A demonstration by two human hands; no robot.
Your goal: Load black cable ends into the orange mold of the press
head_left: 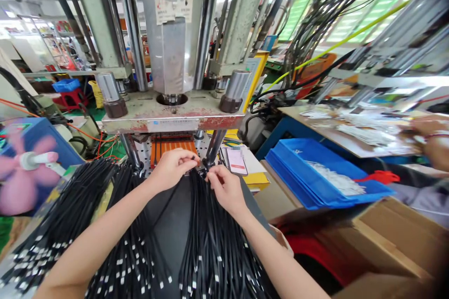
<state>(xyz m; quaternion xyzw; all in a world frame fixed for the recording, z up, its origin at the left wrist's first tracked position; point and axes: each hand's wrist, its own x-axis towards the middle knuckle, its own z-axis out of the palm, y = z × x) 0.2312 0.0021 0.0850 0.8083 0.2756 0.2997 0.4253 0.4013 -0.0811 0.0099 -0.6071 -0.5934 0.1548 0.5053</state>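
Note:
In the head view, my left hand point(175, 168) pinches the small black end of a cable in front of the press. A single black cable point(167, 205) hangs down below those fingers. Close by on the right, the fingertips of my right hand point(227, 191) are closed on a black cable at the top of a thick cable bundle point(210, 247). The bundle's lower ends carry white or silver tips. Behind both hands is an orange slatted block point(171, 147) on the press bed, partly covered by my left hand.
The press's steel plate point(171, 119) spans above my hands between metal posts. More black cable bundles point(70, 205) lie left, beside a pink fan point(31, 163). A phone point(236, 161), blue trays point(326, 173) and cardboard boxes point(400, 238) stand right. Another person's hand point(433, 140) is at far right.

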